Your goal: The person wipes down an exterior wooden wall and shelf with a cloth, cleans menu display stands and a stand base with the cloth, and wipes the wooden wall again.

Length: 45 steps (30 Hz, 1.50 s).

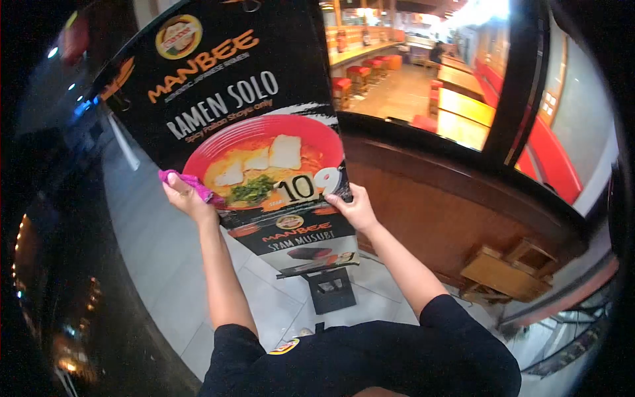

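Note:
A tall black menu sign [218, 83] stands in front of me, printed with a ramen bowl and a price. My left hand [188, 197] is closed at its left edge, with a pink cloth [192, 182] bunched between the hand and the sign. On the opposite edge, my right hand [355, 208] grips the board, its thumb on the printed front and its other fingers mostly hidden behind. Below the hands is a lower panel [301, 241] showing spam musubi. A dark stand base [333, 291] rests on the floor under it.
To the right, a large window looks into a restaurant with red stools [359, 76] and tables [463, 109]. A brown wooden wall [423, 205] runs beneath the window. Against it sits a small wooden piece of furniture [506, 272]. Pale tiles [264, 291] cover the floor.

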Tool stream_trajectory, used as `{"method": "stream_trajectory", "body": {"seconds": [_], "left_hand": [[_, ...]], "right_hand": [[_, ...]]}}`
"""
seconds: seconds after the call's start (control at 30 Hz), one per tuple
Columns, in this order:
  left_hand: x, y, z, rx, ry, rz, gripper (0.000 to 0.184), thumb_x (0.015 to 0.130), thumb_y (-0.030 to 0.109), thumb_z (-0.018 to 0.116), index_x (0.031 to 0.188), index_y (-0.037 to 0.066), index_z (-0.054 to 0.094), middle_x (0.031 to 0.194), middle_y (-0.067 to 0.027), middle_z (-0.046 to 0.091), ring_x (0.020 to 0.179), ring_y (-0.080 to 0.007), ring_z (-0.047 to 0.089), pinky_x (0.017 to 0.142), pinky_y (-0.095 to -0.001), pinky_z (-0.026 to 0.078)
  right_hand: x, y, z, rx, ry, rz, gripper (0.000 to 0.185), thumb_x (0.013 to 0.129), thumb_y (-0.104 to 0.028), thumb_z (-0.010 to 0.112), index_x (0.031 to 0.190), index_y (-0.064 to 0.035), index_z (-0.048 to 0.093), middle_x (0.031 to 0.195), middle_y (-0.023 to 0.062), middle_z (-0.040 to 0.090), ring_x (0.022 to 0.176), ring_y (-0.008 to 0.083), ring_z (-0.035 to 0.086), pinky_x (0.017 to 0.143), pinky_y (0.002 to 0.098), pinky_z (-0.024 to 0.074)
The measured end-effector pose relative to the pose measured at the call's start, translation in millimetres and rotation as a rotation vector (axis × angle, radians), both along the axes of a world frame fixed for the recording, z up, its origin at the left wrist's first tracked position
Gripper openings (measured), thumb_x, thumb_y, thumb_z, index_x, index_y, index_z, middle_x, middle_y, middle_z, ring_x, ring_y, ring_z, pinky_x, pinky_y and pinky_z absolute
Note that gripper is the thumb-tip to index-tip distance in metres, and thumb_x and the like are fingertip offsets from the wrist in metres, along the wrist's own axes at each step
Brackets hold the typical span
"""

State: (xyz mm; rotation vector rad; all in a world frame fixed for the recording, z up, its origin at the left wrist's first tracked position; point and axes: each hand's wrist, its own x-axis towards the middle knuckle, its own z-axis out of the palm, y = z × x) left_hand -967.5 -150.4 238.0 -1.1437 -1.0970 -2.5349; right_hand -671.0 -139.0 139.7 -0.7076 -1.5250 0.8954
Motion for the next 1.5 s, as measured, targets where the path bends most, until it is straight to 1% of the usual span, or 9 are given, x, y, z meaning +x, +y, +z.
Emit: {"method": "stream_trajectory", "body": {"seconds": [0.47,0.67,0.8,1.0,1.1,1.23,1.33,1.4,1.5], "left_hand": [[-1,-16,-6,-0.194,0.096,0.291,0.045,0.089,0.046,0.044,0.093,0.001,0.048,0.064,-0.0027,0.048,0.058,-0.0125,0.049,0.055,-0.0306,0.041],[6,-33,3,-0.227,0.164,0.447,0.044,0.09,0.039,0.045,0.102,-0.004,0.046,0.088,-0.0152,0.056,0.083,-0.0226,0.055,0.075,-0.0372,0.042],[18,-55,-5,-0.399,0.254,0.564,0.034,0.085,0.022,0.048,0.103,-0.006,0.045,0.103,-0.0247,0.052,0.097,-0.0338,0.052,0.086,-0.0381,0.038],[33,-63,-8,-0.326,0.394,1.061,0.021,0.073,0.005,0.048,0.09,-0.007,0.053,0.11,-0.0308,0.048,0.101,-0.0452,0.045,0.088,-0.0485,0.035],[84,-53,-24,-0.352,0.652,0.917,0.02,0.065,-0.004,0.052,0.083,0.0,0.061,0.106,-0.0229,0.053,0.101,-0.0407,0.048,0.09,-0.0483,0.036],[127,-3,-104,-0.818,1.051,0.766,0.043,0.077,0.024,0.053,0.116,0.006,0.051,0.118,-0.0197,0.047,0.115,-0.0402,0.039,0.098,-0.0528,0.025],[123,26,-82,-0.807,0.982,0.538,0.043,0.079,0.022,0.051,0.119,0.004,0.048,0.116,-0.0219,0.048,0.114,-0.0405,0.04,0.098,-0.0531,0.025],[109,52,-49,-0.592,1.14,0.836,0.043,0.077,0.019,0.053,0.117,0.003,0.049,0.111,-0.0202,0.051,0.109,-0.0395,0.044,0.095,-0.0517,0.029],[125,68,77,-0.177,1.163,0.863,0.03,0.076,0.016,0.051,0.104,0.005,0.056,0.095,-0.0157,0.058,0.093,-0.0333,0.054,0.085,-0.046,0.038]], "right_hand": [[-31,84,-47,-0.278,0.063,0.376,0.027,0.075,-0.018,0.07,0.093,0.0003,0.062,0.083,0.0009,0.063,0.074,0.0087,0.055,0.071,0.0253,0.0443],[-2,105,85,0.081,-0.037,0.694,0.048,0.085,-0.034,0.057,0.121,-0.0034,0.048,0.113,0.0027,0.055,0.091,0.0125,0.055,0.082,0.0275,0.0427],[-24,127,133,-0.103,0.004,0.741,0.044,0.086,-0.037,0.055,0.113,-0.0025,0.052,0.089,-0.0017,0.058,0.075,0.01,0.053,0.066,0.0247,0.0448],[-70,149,146,-0.293,0.174,1.182,0.047,0.086,-0.042,0.054,0.107,0.0002,0.05,0.096,0.0071,0.059,0.087,0.0152,0.058,0.077,0.0323,0.0484],[-88,171,126,-0.402,0.13,1.25,0.065,0.083,-0.05,0.053,0.119,0.0032,0.037,0.11,0.0124,0.054,0.1,0.0169,0.054,0.086,0.0327,0.0451],[-90,158,126,-0.387,0.206,1.342,0.074,0.086,-0.051,0.046,0.129,0.006,0.027,0.122,0.017,0.047,0.109,0.0203,0.05,0.093,0.0353,0.0417],[-75,139,136,-0.455,0.167,1.32,0.062,0.089,-0.051,0.037,0.124,-0.0007,0.039,0.117,0.0145,0.052,0.107,0.0207,0.052,0.091,0.0348,0.0437],[-79,143,135,-0.442,0.21,1.4,0.062,0.089,-0.053,0.033,0.127,-0.0036,0.038,0.123,0.0131,0.048,0.111,0.0208,0.05,0.094,0.0357,0.0416],[-78,136,132,-0.397,0.297,1.341,0.071,0.088,-0.058,0.024,0.134,-0.0052,0.028,0.135,0.012,0.036,0.121,0.0225,0.039,0.101,0.0386,0.034]]}}
